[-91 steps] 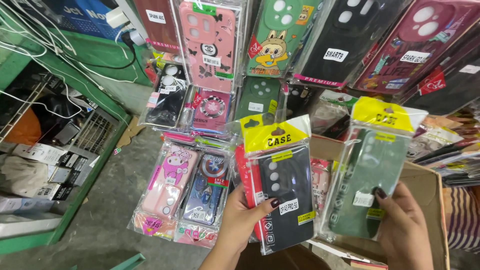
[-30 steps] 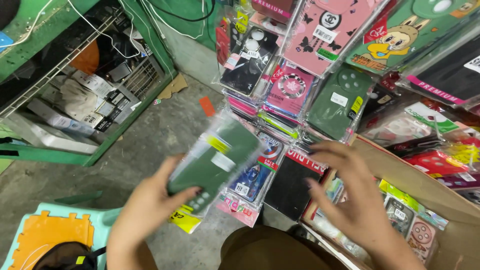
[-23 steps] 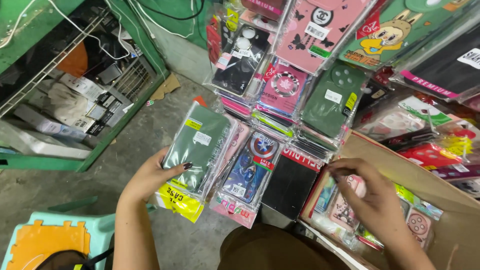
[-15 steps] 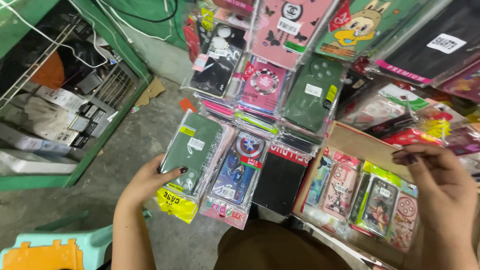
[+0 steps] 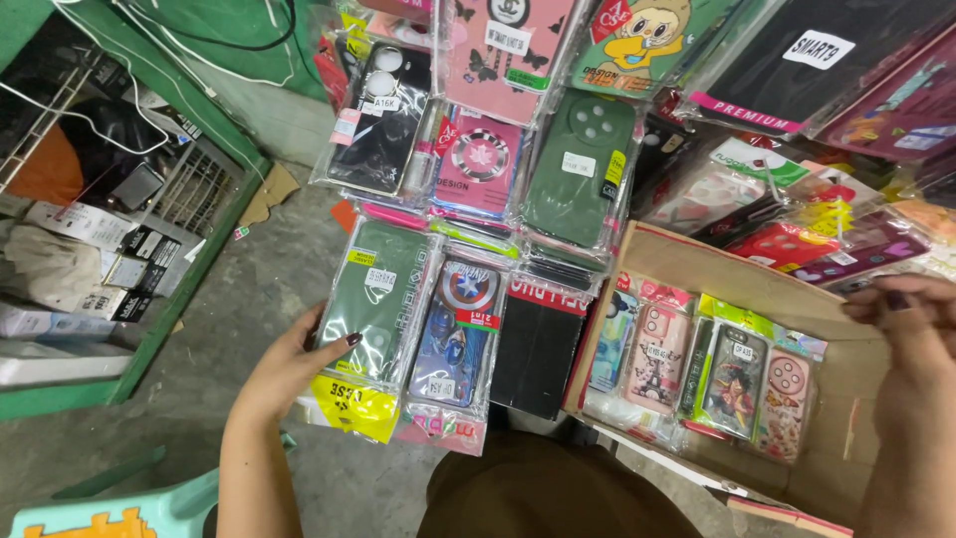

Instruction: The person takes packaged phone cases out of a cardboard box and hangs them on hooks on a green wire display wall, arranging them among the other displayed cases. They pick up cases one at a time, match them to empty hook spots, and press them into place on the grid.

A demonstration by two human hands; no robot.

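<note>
My left hand (image 5: 289, 371) rests on a dark green phone case in a clear packet with a yellow header (image 5: 373, 319), thumb on its face, at the left end of a row of packets on the floor. Beside it lie a blue case with a round shield picture (image 5: 460, 329) and a black case with a red strip (image 5: 538, 344). My right hand (image 5: 911, 329) is raised at the right, over the far side of an open cardboard box (image 5: 687, 264), fingers pinched together; nothing shows between them. Several packaged cases (image 5: 732, 374) stand upright in the box.
More packaged phone cases in pink, green and black (image 5: 498, 149) overlap in rows at the top. A green metal shelf frame (image 5: 189, 269) with small boxes stands at the left. Bare concrete floor (image 5: 254, 289) lies between. A teal plastic stool (image 5: 119, 508) is at the bottom left.
My left hand carried the green case down and laid it at the left end of the row. My right hand moved from the box's contents up to its right side.
</note>
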